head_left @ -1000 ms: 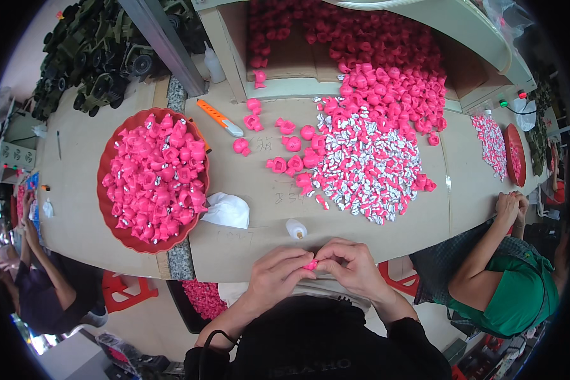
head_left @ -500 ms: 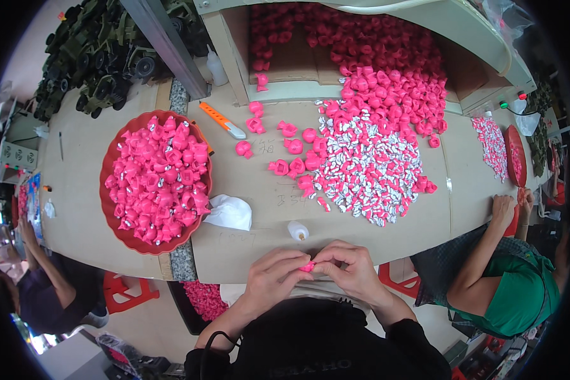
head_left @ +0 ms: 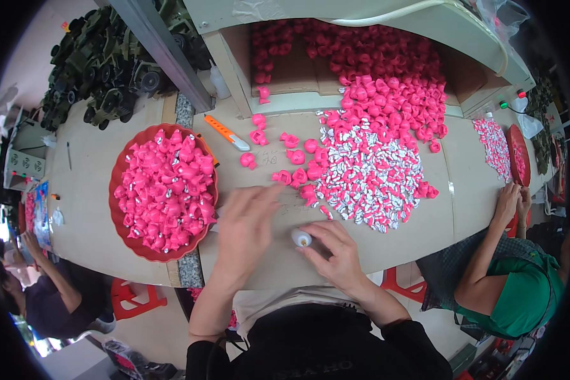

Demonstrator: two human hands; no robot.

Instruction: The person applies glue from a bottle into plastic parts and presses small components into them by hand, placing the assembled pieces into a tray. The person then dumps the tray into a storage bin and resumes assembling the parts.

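Note:
My right hand (head_left: pixel 334 252) has its thumb and fingers around a small white squeeze bottle (head_left: pixel 301 238) with a narrow tip, at the near middle of the table. To its left, my left hand (head_left: pixel 242 223) is smeared by motion, so its finger state is unclear. It hovers over the table near several loose pink hollow plastic parts (head_left: pixel 281 178). Beyond the hands lies a heap of small pink-and-white pieces (head_left: pixel 373 177). Behind that heap rises a larger pile of pink plastic parts (head_left: pixel 392 95). My left hand mostly hides a white cloth.
Left of my hands sits a red scalloped basin (head_left: pixel 116 215) full of pink parts (head_left: pixel 164 190). An orange utility knife (head_left: pixel 227 132) lies beyond it. A white shelf box (head_left: pixel 231 69) stands at the back. Dark green toy vehicles (head_left: pixel 107 76) are piled far left. A person in green (head_left: pixel 513 285) works at right.
My hands have parted from the small pink piece they both held. The right hand has moved onto the white bottle; the left has swung forward and left. Where the piece went is unclear.

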